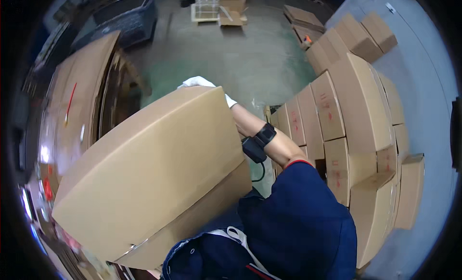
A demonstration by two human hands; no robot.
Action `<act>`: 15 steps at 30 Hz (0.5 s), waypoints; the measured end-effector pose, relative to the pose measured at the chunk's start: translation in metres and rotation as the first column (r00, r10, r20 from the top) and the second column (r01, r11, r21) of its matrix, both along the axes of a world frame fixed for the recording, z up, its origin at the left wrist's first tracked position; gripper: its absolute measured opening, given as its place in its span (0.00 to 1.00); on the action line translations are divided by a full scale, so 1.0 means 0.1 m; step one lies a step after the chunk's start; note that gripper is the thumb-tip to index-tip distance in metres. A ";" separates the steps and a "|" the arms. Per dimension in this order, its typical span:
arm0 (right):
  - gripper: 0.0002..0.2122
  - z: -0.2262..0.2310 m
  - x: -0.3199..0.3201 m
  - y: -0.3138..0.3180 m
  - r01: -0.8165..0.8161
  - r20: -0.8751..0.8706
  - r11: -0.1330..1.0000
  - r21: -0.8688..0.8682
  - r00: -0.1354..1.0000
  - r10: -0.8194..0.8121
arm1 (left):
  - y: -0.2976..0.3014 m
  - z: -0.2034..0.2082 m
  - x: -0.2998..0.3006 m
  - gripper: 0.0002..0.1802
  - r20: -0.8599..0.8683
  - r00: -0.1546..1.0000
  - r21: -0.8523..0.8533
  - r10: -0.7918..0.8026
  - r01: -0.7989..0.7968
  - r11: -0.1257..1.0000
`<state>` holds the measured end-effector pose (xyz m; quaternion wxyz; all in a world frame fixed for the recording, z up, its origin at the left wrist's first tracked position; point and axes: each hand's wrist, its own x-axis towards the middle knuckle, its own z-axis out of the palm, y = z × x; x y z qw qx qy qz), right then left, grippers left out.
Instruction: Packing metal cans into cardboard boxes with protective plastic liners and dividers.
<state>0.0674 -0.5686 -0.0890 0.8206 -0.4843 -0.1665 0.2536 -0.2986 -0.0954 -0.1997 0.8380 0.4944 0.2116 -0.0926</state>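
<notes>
A large closed cardboard box (159, 159) fills the space right before my body, tilted, with its long side running from lower left to upper right. At its far right corner is my right hand (198, 81) in a white glove, closed around the far edge; the box hides part of the fingers. My bare right forearm (250, 122) passes along the box's right end and carries a black strap with a small device (264, 134). My left hand does not show; the box covers the area where it could be.
Stacked cardboard boxes (332, 106) line the right side, beside a pale wall (423, 87). Leftward stands a cardboard-covered stack (72, 102) with a red-handled brush (70, 104) on it. A large dark bin (120, 22) and a loaded pallet (219, 10) are farther off on the greenish floor.
</notes>
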 end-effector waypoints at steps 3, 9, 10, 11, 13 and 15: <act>0.07 -0.36 0.36 -0.12 0.031 -0.015 0.998 0.054 0.999 -0.031 | 0.44 0.07 0.73 0.27 0.035 0.989 0.009 -0.146 0.145 0.989; 0.08 -0.32 0.35 0.16 0.275 0.079 0.961 -0.002 0.958 -0.274 | 1.10 0.11 1.41 0.27 0.083 0.947 -0.013 -0.311 0.313 0.950; 0.08 -0.30 0.31 0.15 0.355 0.181 0.935 -0.001 0.920 -0.349 | 1.17 0.09 1.52 0.27 0.094 0.938 -0.021 -0.335 0.338 0.941; 0.08 -0.23 0.31 0.13 0.426 0.290 0.905 0.007 0.865 -0.409 | 1.20 0.04 1.65 0.27 0.114 0.929 -0.030 -0.352 0.358 0.933; 0.07 -0.37 0.52 -0.20 0.413 0.345 0.910 -0.028 0.859 -0.379 | 1.09 -0.17 2.10 0.27 0.172 0.896 -0.059 -0.409 0.424 0.904; 0.07 -0.07 0.41 -0.14 0.319 0.163 0.945 0.069 0.931 -0.326 | 1.25 -0.19 2.48 0.27 0.198 0.866 -0.078 -0.459 0.481 0.873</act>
